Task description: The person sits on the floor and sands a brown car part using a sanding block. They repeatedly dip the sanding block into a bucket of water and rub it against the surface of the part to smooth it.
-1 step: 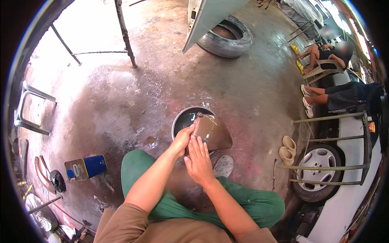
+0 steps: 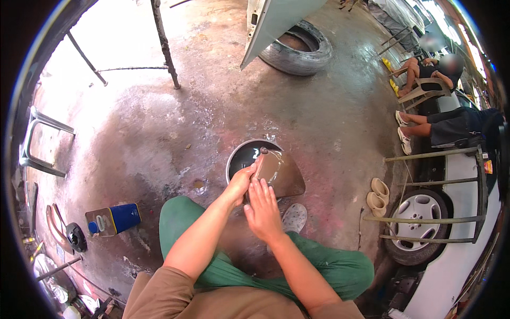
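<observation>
A wet brown car part [image 2: 287,178] with a broad curved face and a small dark knob at its far end is held over a round basin [image 2: 229,162]. Dark water shows in the basin on the left, and the part hides much of its right side. My left hand [image 2: 241,185] closes on the part's left edge, the thumb along its near side. Laid on the near end of the part, my right hand [image 2: 264,212] has its fingers stretched out flat and close together. Whether anything thin lies under those fingers is hidden.
A blue can [image 2: 125,218] stands at left, near a grey plastic chair [image 2: 50,121]. Ahead are a tyre [image 2: 297,56] and a pale panel [image 2: 276,26]. At right lie beige clogs [image 2: 377,199] beside a metal frame [image 2: 425,220] and a car wheel [image 2: 419,220]. Two people sit farther right.
My right hand's fingers have shifted very slightly over the brown part. My left hand keeps its hold in the same place.
</observation>
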A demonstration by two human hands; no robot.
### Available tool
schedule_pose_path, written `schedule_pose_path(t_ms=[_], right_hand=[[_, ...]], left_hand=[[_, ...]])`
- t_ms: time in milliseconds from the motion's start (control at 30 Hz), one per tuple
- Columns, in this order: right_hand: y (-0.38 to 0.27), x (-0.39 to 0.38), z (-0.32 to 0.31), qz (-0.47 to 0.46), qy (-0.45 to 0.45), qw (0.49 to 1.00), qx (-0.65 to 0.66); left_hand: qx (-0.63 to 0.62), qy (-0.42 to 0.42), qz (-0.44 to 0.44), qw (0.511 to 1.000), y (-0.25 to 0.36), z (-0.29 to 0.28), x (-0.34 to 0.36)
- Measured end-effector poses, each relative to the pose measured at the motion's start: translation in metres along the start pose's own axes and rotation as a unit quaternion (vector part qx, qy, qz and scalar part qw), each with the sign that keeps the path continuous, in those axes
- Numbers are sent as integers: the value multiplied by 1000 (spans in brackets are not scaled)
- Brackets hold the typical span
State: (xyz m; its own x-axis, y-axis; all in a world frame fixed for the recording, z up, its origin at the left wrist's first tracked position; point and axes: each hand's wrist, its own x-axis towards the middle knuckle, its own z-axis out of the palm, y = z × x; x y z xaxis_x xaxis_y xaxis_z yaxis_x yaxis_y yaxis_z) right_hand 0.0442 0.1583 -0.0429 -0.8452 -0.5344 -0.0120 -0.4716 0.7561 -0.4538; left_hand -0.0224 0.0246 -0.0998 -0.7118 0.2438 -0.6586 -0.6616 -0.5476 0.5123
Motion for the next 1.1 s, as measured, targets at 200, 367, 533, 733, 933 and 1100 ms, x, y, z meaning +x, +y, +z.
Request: schedule_pose_path(t_ms=[200, 367, 533, 733, 933, 1100], right_hand=[[116, 63, -12, 262, 66, 960, 75], [120, 58, -3, 226, 100, 965, 90], [42, 38, 19, 122, 129, 983, 56], [41, 27, 26, 187, 205, 956, 99], [77, 40, 1, 339, 157, 916, 145], [35, 24, 22, 218, 218, 942, 132]], left_hand=[[24, -24, 4, 999, -5, 12, -1], [87, -36, -16, 995, 5, 38, -24], [57, -57, -19, 997, -11, 30, -18], [-32, -67, 1, 997, -5, 37, -23], [38, -69, 73, 994, -20, 36, -11], [57, -45, 69, 995, -25, 32, -10]])
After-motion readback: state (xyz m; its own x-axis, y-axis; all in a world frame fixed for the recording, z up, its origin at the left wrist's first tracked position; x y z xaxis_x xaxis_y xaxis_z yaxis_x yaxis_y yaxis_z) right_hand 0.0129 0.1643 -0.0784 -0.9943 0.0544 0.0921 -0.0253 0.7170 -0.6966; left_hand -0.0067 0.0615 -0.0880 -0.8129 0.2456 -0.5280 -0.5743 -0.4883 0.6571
